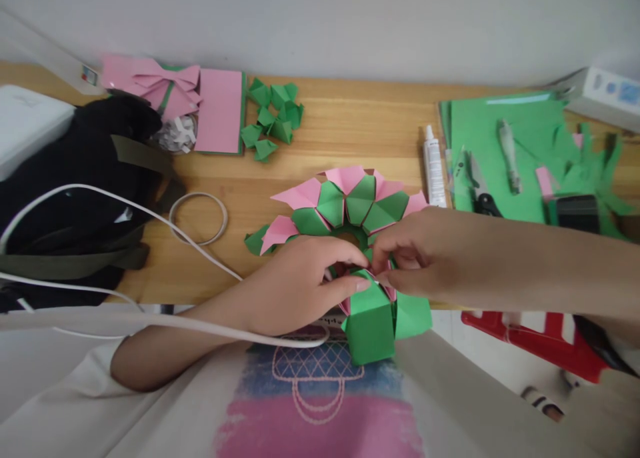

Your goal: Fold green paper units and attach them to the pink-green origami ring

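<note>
A ring of folded pink and green paper, a paper wreath (361, 201), lies at the table's front edge, its near side sticking out over the edge toward me. My left hand (305, 278) pinches the near part of the wreath from the left, thumb on top of a green fold (370, 331). From the right, my right hand (415, 251) pinches the same inner edge, its fingertips close to the left thumb. Both hands partly cover the ring's inner rim, and pink layers show between the fingers.
Several small green folded pieces (275, 115) lie at the back beside pink paper (220, 111) and a pink bow (167, 85). A glue tube (435, 168), scissors (480, 185) and green sheets (525, 145) are at right. A white cable (175, 321) crosses my left forearm; a black bag (75, 191) lies left.
</note>
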A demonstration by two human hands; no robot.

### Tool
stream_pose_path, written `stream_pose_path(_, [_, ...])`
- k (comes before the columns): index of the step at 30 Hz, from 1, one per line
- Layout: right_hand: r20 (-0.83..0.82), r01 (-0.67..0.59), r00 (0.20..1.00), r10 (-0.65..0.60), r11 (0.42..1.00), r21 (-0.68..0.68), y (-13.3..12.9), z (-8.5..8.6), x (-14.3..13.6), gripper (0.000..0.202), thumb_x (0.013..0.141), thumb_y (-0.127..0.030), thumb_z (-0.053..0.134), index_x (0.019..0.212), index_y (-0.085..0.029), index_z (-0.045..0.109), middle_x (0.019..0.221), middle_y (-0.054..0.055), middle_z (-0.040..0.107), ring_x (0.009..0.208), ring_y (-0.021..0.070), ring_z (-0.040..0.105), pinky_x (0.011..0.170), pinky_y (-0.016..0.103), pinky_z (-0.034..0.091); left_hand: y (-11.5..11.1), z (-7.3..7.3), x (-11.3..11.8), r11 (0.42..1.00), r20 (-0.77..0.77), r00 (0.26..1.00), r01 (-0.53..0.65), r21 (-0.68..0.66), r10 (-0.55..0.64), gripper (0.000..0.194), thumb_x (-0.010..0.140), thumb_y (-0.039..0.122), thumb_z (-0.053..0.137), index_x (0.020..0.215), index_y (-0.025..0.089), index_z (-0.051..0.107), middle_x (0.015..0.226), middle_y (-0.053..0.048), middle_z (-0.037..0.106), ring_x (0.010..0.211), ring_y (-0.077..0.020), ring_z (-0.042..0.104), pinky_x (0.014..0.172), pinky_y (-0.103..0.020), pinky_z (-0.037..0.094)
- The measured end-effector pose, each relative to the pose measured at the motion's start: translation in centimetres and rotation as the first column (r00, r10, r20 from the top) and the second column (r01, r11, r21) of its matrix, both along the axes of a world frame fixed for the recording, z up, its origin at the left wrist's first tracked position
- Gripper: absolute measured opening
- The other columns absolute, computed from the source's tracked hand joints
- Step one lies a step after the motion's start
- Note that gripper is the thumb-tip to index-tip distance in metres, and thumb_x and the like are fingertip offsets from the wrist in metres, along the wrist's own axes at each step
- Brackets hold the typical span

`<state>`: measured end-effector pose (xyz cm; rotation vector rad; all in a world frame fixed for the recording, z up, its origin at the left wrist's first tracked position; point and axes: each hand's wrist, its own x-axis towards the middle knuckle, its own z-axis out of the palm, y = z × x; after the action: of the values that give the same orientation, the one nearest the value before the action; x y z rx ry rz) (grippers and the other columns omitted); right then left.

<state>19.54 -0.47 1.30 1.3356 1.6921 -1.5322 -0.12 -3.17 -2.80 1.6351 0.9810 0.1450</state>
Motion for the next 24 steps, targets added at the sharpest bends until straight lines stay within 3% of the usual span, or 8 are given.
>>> stream_pose_path(9, [0.004,-0.004,1.000,0.004,1.000,0.008,-0.1,-0.4,0.4,0.017,0.084,-0.023,0.050,0.072,-0.024,0.063,0.049,-0.005,0.037,0.038,0.0076,0.029,0.038,0.024,0.018,-0.1,-0.1,-0.1,1.000,0.011,1.000,0.006,0.029,-0.006,0.011,0.087,0.024,0.064,0.094,0.020,0.070,0.089,0.002,0.075,0.087,-0.0163,0.068,0.070,-0.025,0.047])
stream_pose_path(24, [0.023,-0.087,0.996,0.084,0.985,0.151,-0.2,-0.1,-0.7,0.013,0.075,-0.025,0.054,0.063,-0.023,0.057,0.050,-0.004,0.051,0.040,0.0086,0.044,0.039,0.023,0.022,-0.2,-0.3,0.1,0.998,0.007,0.999,0.032,0.062,-0.033,0.011,0.088,0.025,0.064,0.092,0.018,0.071,0.082,0.001,0.074,0.075,-0.0150,0.067,0.065,-0.025,0.046])
